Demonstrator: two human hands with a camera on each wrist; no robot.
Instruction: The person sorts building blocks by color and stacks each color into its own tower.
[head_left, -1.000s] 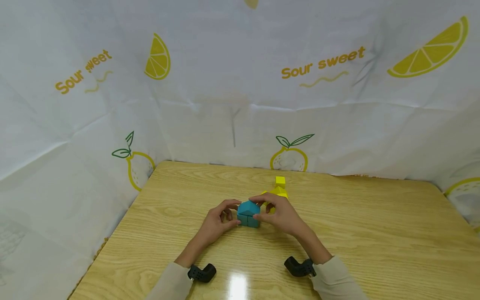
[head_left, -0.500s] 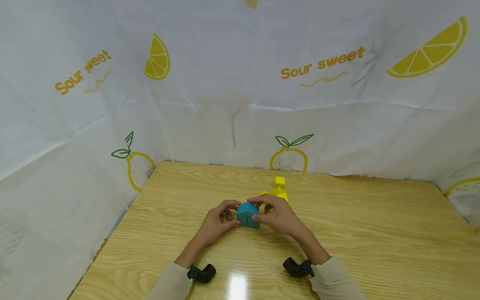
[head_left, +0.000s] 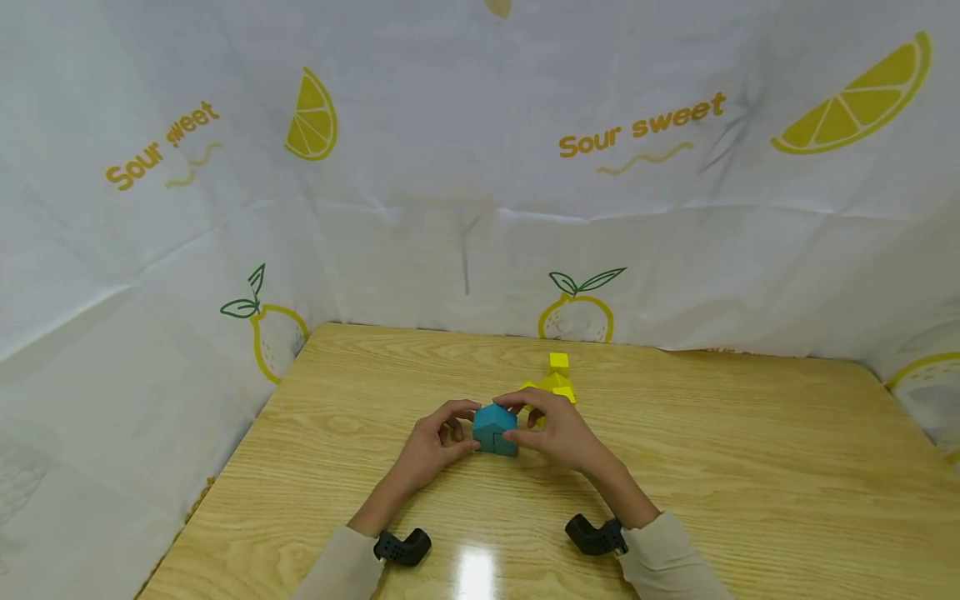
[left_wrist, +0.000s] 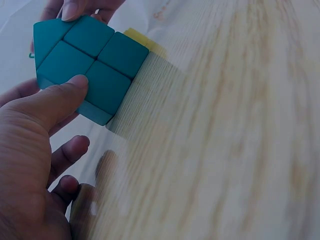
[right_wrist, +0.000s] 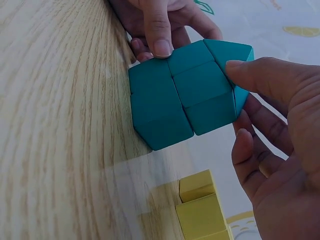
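Observation:
A house-shaped group of teal blocks [head_left: 493,419] stands on the wooden table between the two hands. Narrow seams divide its faces in both wrist views, and its top slopes to a point. My left hand [head_left: 433,440] pinches the group's left side, with the thumb [left_wrist: 75,89] on a square face and other fingers behind. From the right, my right hand [head_left: 562,429] pinches the sloped upper block [right_wrist: 225,52] between its thumb and fingers. The undersides and parts of the back are hidden.
Several yellow blocks [head_left: 559,363] lie just behind the right hand, partly covered by it. A white sheet [head_left: 420,167] with lemon prints hangs along the table's back and left edges. Wood-grain tabletop [head_left: 750,467] spreads to the right.
The teal top block has shifted slightly and now lines up with the blocks below; the seam under its left side no longer shows. Both hands keep nearly the same place.

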